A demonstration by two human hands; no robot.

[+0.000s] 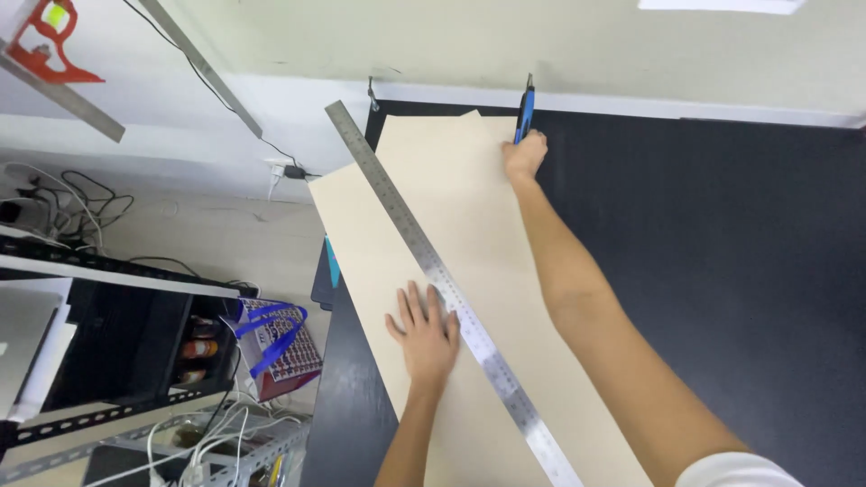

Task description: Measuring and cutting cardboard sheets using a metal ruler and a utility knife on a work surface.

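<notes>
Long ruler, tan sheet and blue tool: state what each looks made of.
Ruler: likely steel, going by its brushed grey sheen and fine graduation marks.
Tan sheet: probably thin card or paper; matte, flat, with clean-cut edges.
Blue tool in the right hand: seemingly plastic, a smooth blue body with a dark tip.

Patterned bag with blue handles point(275, 347), metal shelving point(117, 271), tangled cables point(81, 203)

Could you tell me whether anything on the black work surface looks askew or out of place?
The beige sheet lies askew: its left part hangs past the black table edge. The metal ruler runs diagonally across it under the left hand; the right hand holds a blue knife far off.
</notes>
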